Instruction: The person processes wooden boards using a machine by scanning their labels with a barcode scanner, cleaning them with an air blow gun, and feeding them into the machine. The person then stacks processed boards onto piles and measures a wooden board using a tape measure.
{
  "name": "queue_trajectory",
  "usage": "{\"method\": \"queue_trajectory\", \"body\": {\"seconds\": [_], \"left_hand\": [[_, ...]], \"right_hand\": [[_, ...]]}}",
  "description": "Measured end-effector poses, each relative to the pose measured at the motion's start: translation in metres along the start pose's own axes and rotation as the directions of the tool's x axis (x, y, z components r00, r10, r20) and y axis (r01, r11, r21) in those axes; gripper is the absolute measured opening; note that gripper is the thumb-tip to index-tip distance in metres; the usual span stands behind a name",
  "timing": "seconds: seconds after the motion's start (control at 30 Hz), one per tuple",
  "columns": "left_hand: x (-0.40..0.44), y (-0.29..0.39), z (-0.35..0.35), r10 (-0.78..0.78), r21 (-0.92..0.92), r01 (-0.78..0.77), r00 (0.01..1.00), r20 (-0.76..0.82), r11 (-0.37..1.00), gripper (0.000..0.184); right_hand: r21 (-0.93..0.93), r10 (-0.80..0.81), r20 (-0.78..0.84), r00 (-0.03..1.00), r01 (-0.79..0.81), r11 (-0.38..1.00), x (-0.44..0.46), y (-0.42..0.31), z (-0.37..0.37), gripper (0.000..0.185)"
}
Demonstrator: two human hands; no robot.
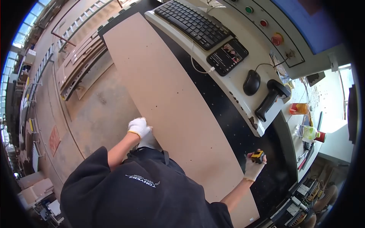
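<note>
A long beige board (pixel 171 95) with several small dark holes lies across a black machine bed (pixel 218 100). My left hand (pixel 139 127), in a white glove, is at the board's near edge; its fingers are bent over that edge and partly hidden. My right hand (pixel 254 167), gloved with bare fingertips, holds a yellow and black tape measure (pixel 257 156) above the black bed, just past the board's far edge. No tape blade can be made out.
Beyond the bed, a console ledge (pixel 237 89) carries a keyboard (pixel 192 22), a phone (pixel 228 57), a mouse (pixel 251 82) and a scanner (pixel 270 99). Bottles (pixel 307 132) stand at the right. Stacked panels (pixel 81 62) lie at the upper left.
</note>
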State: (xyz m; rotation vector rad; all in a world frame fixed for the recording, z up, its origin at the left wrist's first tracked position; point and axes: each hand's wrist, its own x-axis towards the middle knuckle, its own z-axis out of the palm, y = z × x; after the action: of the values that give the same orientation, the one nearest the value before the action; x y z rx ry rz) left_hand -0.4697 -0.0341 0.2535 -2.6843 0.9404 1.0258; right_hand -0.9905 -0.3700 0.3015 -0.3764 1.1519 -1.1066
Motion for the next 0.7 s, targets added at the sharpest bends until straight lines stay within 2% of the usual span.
{"method": "queue_trajectory", "body": {"seconds": [0.03,0.07,0.1,0.13,0.2,0.27,0.3,0.33,0.4,0.47,0.5,0.53,0.57,0.6,0.63,0.67,0.7], "left_hand": [[-0.008,0.012,-0.014,0.063,-0.026,-0.062,0.996,0.057,0.998,0.062],[-0.017,0.023,-0.024,0.128,-0.057,-0.122,0.985,0.114,0.991,0.056],[-0.034,0.037,-0.049,0.244,-0.225,-0.199,0.949,0.199,0.954,0.049],[-0.038,0.037,-0.050,0.491,-0.372,-0.400,0.849,0.194,0.838,0.048],[-0.055,0.036,-0.071,0.660,-0.500,-0.493,0.712,0.238,0.712,0.053],[-0.055,0.007,-0.097,0.740,-0.439,-0.605,0.616,0.270,0.664,0.059],[-0.058,-0.013,-0.110,0.676,-0.392,-0.570,0.702,0.224,0.722,0.060],[-0.045,-0.042,-0.107,0.641,-0.395,-0.560,0.761,0.102,0.728,0.061],[-0.011,-0.102,-0.104,0.539,-0.457,-0.519,0.837,-0.098,0.722,0.056],[0.015,-0.151,-0.126,0.373,-0.628,-0.338,0.924,-0.082,0.701,0.051],[0.029,-0.172,-0.129,0.284,-0.634,-0.305,0.949,-0.137,0.711,0.047],[0.036,-0.188,-0.163,0.231,-0.840,-0.013,0.964,0.134,0.543,0.038],[0.057,-0.207,-0.154,0.213,-0.957,0.034,0.972,0.099,0.289,0.040],[0.082,-0.224,-0.141,0.186,-0.997,0.071,0.980,0.072,0.010,0.042],[0.103,-0.237,-0.145,0.085,-0.990,0.142,0.987,0.140,-0.021,0.042],[0.118,-0.251,-0.151,0.045,-0.997,0.079,0.996,0.080,0.026,0.043],[0.132,-0.262,-0.155,0.024,-0.999,0.020,0.999,0.021,0.027,0.042]], "right_hand": [[0.177,0.223,0.175,0.959,-0.254,0.951,-0.023,0.046,-0.019,0.053],[0.148,0.328,0.153,0.932,-0.349,0.925,-0.058,0.093,-0.012,0.054],[0.045,0.350,0.198,0.916,-0.365,0.930,-0.099,0.135,0.013,0.055],[-0.056,0.452,0.171,0.875,-0.450,0.891,-0.126,0.177,0.031,0.057],[-0.172,0.570,0.240,0.786,-0.544,0.821,-0.177,0.249,0.097,0.056],[-0.192,0.689,0.159,0.707,-0.663,0.724,-0.181,0.341,0.130,0.061],[-0.277,0.698,0.132,0.704,-0.650,0.708,-0.203,0.362,0.180,0.063],[-0.368,0.703,0.111,0.702,-0.628,0.685,-0.218,0.378,0.243,0.066],[-0.489,0.736,0.271,0.620,-0.571,0.660,-0.212,0.423,0.286,0.074],[-0.625,0.662,0.423,0.618,-0.330,0.707,-0.223,0.452,0.355,0.076],[-0.704,0.551,0.502,0.667,-0.056,0.708,-0.222,0.473,0.375,0.073],[-0.730,0.441,0.595,0.672,0.221,0.647,-0.216,0.494,0.395,0.072],[-0.718,0.384,0.680,0.624,0.462,0.521,-0.249,0.473,0.449,0.066],[-0.610,0.313,0.792,0.524,0.664,0.432,-0.250,0.475,0.480,0.063],[-0.582,0.351,0.811,0.469,0.712,0.393,-0.245,0.480,0.511,0.059],[-0.552,0.394,0.821,0.414,0.754,0.357,-0.240,0.487,0.538,0.056],[-0.560,0.412,0.815,0.408,0.739,0.375,-0.234,0.497,0.565,0.053]]}}
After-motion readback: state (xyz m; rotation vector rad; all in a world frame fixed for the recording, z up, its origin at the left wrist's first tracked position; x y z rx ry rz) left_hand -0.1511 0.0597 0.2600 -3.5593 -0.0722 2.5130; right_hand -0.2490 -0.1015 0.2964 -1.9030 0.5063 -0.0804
